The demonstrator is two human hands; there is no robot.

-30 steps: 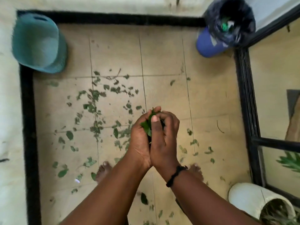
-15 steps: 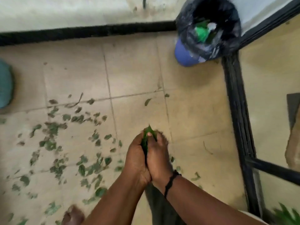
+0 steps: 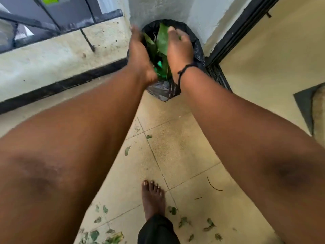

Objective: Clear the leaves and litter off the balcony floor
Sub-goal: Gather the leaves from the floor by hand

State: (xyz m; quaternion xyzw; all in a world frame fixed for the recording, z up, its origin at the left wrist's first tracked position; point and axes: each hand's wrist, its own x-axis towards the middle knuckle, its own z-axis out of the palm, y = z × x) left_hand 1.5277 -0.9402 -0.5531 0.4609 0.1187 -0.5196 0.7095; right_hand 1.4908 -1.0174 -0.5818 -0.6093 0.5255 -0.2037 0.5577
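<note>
Left hand (image 3: 138, 50): open, fingers straight, beside leaves (image 3: 162, 39).
Right hand (image 3: 179, 48): curled round leaves.
Bin (image 3: 197, 50): below hands.

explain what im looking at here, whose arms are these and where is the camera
The camera is worn on a person's head and looks forward and down, so the two arms are the wearer's own. No machine is involved.

The left hand and right hand reach over a bin lined with a black bag in the balcony corner. Between them is a bunch of green leaves, just above or inside the bag; whether they are gripped or let go cannot be told.

Below, the tiled floor has scattered leaf scraps, a thin twig, and the person's bare foot.
</note>
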